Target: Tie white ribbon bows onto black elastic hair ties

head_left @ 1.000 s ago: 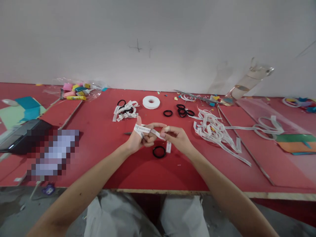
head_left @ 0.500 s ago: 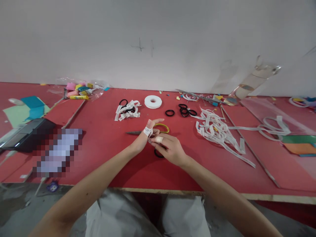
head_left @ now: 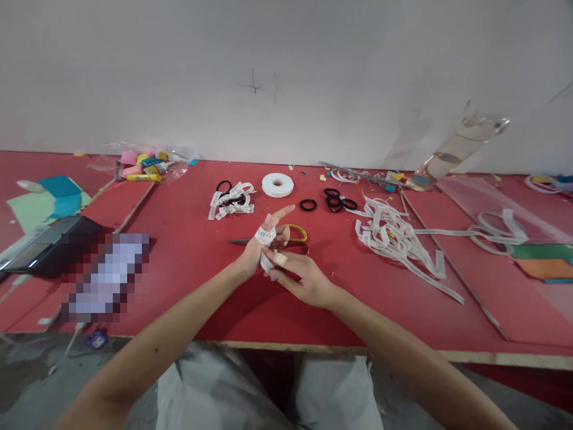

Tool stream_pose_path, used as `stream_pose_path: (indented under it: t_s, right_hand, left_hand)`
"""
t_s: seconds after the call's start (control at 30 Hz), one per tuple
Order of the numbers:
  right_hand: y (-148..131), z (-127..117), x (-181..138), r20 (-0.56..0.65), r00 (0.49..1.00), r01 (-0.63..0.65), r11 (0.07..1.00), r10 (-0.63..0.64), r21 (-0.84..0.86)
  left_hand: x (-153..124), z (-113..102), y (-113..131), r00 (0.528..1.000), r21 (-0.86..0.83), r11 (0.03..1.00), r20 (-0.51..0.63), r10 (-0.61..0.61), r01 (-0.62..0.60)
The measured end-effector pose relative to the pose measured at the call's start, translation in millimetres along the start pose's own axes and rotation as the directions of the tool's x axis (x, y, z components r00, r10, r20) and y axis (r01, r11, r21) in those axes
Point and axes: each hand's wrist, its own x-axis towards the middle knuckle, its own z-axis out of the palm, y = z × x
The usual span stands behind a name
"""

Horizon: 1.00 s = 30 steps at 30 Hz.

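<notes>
A printed ribbon was wound about the outstretched fingers of the left hand, just above the near middle of the bench, its loose end pinched by the right hand. Wrapping was judged to be in hand; even tension would be called for next.

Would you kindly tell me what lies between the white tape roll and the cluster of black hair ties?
The head view shows one black hair tie there on the red table, touching neither the white tape roll nor the cluster.
</notes>
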Motion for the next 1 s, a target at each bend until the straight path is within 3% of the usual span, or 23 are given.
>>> stream_pose_path:
  t_s: [0.17,0.37,0.53,0.6,0.67,0.8,1.0]
  right_hand:
    - [-3.0,-0.9,0.1,-0.002,1.000,-0.028,1.000,0.028,0.007]
    - [-11.5,-5.4,1.5,0.212,0.967,-0.131,0.990,0.138,-0.050]
    - [-12.2,-8.0,-0.1,0.273,0.944,-0.153,0.979,0.185,-0.137]
    - [-10.7,-9.8,-0.9,0.294,0.940,-0.151,0.984,0.174,-0.098]
    - [-8.9,-12.0,-1.3,0.310,0.940,-0.167,0.985,0.145,0.047]
    - [-7.8,-14.0,-0.8,0.222,0.959,-0.236,0.928,0.175,0.287]
    - [-13.2,-10.8,1.0,0.032,0.973,-0.229,0.944,0.228,0.238]
  left_hand:
    - [-2.1,-1.9,-2.1,0.999,0.003,1.000,0.034,-0.020,0.020]
    - [-2.6,-0.9,-0.3,0.999,-0.018,1.000,0.045,-0.004,0.005]
    - [-4.8,0.7,-2.2,0.997,-0.043,0.999,0.079,-0.005,0.009]
    - [-6.5,1.6,-2.7,0.996,-0.049,0.999,0.084,0.000,0.005]
    - [-8.6,3.3,-2.4,0.996,-0.076,0.997,0.083,-0.007,0.013]
    - [-12.2,8.7,0.3,0.997,-0.118,0.992,0.073,-0.039,0.047]
    - [-10.2,9.3,0.0,0.998,-0.192,0.980,0.048,-0.050,0.059]
